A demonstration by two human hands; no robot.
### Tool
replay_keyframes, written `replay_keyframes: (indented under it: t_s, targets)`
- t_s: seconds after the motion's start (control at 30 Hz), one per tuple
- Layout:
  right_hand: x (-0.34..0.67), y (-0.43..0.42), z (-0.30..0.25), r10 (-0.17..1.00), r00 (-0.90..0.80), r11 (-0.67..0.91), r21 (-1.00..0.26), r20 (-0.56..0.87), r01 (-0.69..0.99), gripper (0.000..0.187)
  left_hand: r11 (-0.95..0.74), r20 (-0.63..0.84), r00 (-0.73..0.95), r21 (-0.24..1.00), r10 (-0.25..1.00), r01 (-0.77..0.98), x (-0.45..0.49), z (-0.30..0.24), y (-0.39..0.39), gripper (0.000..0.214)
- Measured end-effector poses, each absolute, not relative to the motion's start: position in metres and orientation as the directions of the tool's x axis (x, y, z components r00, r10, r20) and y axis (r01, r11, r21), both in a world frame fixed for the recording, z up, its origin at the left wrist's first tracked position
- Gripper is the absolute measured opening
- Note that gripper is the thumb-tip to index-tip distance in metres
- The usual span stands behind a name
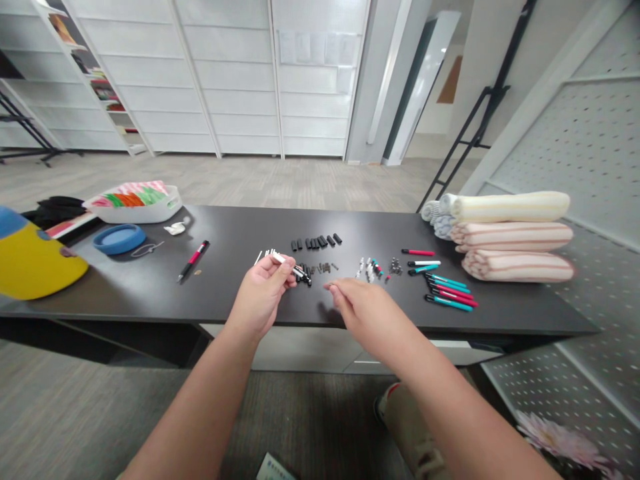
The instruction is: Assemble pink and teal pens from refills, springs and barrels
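Note:
My left hand is closed around a white pen barrel with a black end, which points to the right over the dark table. Thin white sticks show just behind that hand. To its right, my right hand pinches with thumb and forefinger; a small tip shows there, too small to name. Between the hands lie small metal springs. A row of short black tubes lies farther back. Beyond my right hand are small white and coloured pen parts and a cluster of tiny dark pieces.
Several red, teal and white pens lie at the right, before rolled towels. A red and black pen lies at the left. Farther left are a blue round object, a white basket and a yellow object.

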State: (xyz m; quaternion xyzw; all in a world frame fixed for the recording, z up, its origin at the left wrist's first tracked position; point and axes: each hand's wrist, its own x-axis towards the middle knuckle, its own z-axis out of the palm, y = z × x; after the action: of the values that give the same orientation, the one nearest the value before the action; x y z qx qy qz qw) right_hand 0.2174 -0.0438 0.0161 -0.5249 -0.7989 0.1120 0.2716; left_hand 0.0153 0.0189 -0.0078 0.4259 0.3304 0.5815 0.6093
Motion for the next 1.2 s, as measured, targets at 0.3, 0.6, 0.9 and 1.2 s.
replay_keyframes:
  t_s: [0.3, 0.6, 0.9, 1.2]
  targets:
    - [0.291, -0.046, 0.039, 0.96, -0.085, 0.127, -0.146, 0.265, 0.981, 0.026, -0.062, 0.115, 0.128, 0.932, 0.985, -0.358, 0.017, -0.004, 0.014, 0.027]
    - [0.239, -0.057, 0.038, 0.956, -0.254, 0.274, -0.136, 0.147, 0.952, 0.024, 0.003, 0.127, 0.467, 0.964, 0.875, -0.267, 0.031, -0.004, -0.006, 0.028]
    - [0.226, -0.055, 0.028, 0.923, -0.252, 0.331, -0.264, 0.291, 0.906, 0.024, 0.032, 0.109, 0.444, 0.954, 0.89, -0.297, 0.033, -0.007, -0.003, 0.024]
    - [0.249, -0.052, 0.037, 0.891, -0.015, 0.216, -0.397, 0.454, 0.892, 0.015, 0.08, 0.057, 0.401, 0.946, 0.914, -0.315, 0.038, 0.001, -0.003, 0.028]
